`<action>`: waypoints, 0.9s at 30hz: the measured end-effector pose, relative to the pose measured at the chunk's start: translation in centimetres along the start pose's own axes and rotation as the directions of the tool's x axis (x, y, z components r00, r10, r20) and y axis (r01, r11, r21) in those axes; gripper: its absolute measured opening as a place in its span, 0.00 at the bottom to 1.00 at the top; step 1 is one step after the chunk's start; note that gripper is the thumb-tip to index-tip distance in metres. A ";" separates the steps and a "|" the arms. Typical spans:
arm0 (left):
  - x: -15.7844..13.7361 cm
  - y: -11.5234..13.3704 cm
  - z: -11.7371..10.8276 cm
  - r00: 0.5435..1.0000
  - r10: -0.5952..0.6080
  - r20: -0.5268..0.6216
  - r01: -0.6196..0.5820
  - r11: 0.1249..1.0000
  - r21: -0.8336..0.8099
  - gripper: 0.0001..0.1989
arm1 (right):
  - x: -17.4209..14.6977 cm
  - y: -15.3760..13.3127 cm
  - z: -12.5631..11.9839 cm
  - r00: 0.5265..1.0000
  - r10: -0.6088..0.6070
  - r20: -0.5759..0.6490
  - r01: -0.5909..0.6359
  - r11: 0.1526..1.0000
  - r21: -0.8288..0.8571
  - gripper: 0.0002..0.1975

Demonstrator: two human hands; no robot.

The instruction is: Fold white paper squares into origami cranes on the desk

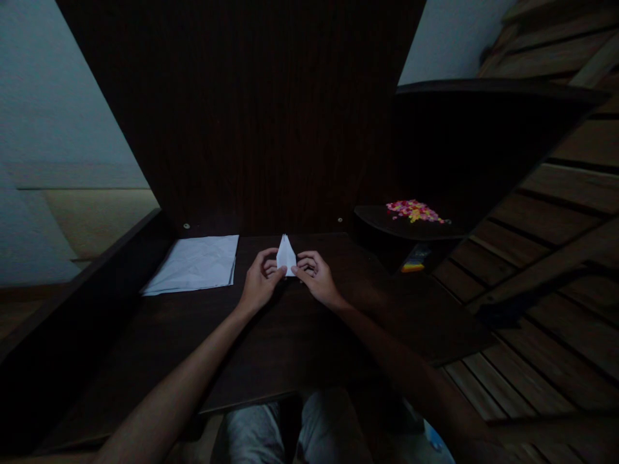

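A small piece of folded white paper is held up over the dark desk, its narrow split tip pointing away from me. My left hand grips its lower left edge, thumb in front and fingers behind. On the other side my right hand pinches the lower right edge in the same way. Both thumbs rest near the bottom of the paper. The fingertips behind it are partly hidden.
A stack of creased white sheets lies on the desk to the left. Small pink, red and yellow pieces are heaped on a rounded corner shelf at right. Below it sits a yellow-orange item. A raised side board borders the left.
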State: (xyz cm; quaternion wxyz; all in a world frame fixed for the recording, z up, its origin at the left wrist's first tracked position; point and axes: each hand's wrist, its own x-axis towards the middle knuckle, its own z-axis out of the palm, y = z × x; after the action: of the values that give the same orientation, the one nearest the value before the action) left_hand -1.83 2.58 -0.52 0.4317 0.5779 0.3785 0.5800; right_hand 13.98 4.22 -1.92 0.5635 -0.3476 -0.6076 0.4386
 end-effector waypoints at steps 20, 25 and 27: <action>-0.2 0.5 0.2 0.997 -0.053 -0.056 0.060 0.989 0.132 0.24 | 0.0 -0.6 -0.1 0.998 -0.025 0.061 0.025 1.000 -0.007 0.11; -0.3 0.3 0.2 0.997 -0.060 -0.044 0.065 0.991 0.120 0.23 | 0.0 -0.5 -0.2 0.998 -0.012 0.064 0.013 1.000 -0.007 0.12; -0.3 0.3 0.2 0.998 -0.057 -0.040 0.061 0.990 0.129 0.23 | 0.0 -0.5 -0.2 0.999 -0.007 0.049 0.008 1.000 -0.006 0.12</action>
State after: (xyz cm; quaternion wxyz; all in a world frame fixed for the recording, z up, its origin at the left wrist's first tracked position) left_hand -1.65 2.21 -0.32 0.4033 0.5828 0.4400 0.5514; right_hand 14.23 4.10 -1.50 0.5490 -0.3361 -0.6239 0.4432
